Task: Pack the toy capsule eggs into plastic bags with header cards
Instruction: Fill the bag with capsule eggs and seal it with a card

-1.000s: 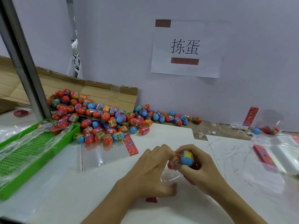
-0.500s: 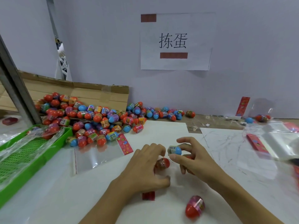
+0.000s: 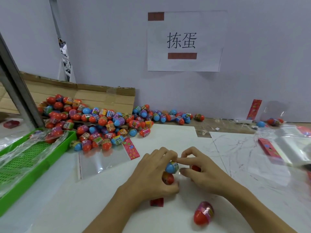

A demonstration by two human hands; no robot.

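Clearly the filling step is in hand: in the head view the left hand (image 3: 151, 175) curls its fingers round a red egg (image 3: 168, 178) and holds it against the white table (image 3: 168, 137), while the right hand (image 3: 200, 172) pinches a blue-tipped egg (image 3: 171, 167) between forefinger and thumb just above it. A second red egg (image 3: 196, 168) peeps from under the right fingers. Whether a clear bag lies round these eggs cannot be told, though a red header card (image 3: 156, 202) shows at the near edge of the left hand. A loose red and pink egg (image 3: 204, 213) lies near the right forearm, apart from both hands. An empty flat bag (image 3: 102, 159) with its card waits to the left, just near of the egg pile (image 3: 94, 121). Next, I judge, the blue-tipped egg must be pushed in beside the red one and the loose egg fetched. Compared with half a second ago, the hands have closed together and the blue-tipped egg now touches the left fingers; the loose egg has stayed put.
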